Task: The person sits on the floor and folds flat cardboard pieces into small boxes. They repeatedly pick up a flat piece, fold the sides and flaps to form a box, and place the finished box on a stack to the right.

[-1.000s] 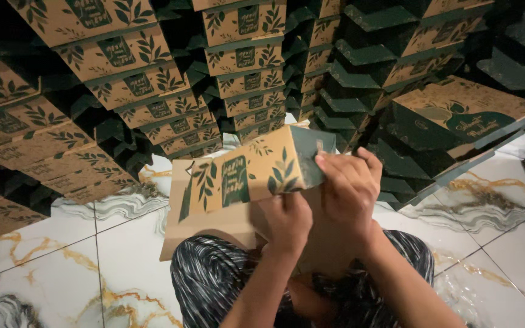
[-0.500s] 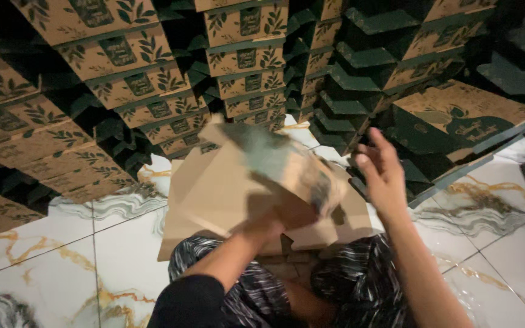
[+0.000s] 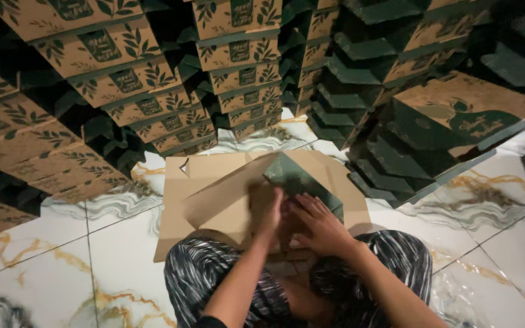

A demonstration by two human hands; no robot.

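A half-folded cardboard box (image 3: 232,194), brown with a green printed flap (image 3: 296,179), lies over a flat brown cardboard sheet (image 3: 180,200) on the floor before my crossed legs. My left hand (image 3: 268,209) presses on the box's middle fold. My right hand (image 3: 317,225) rests beside it with spread fingers on the box, just under the green flap. Both hands touch the same box.
Tall stacks of folded brown boxes with green leaf print (image 3: 129,91) rise at the left and centre. Dark green stacks (image 3: 390,91) fill the right, and a tilted box (image 3: 469,112) lies on top of them. The floor is white marble-pattern tile (image 3: 37,279).
The box was held up, printed side showing, a second ago. It has been turned over and lowered onto the flat sheet. Both hands have come down onto it.
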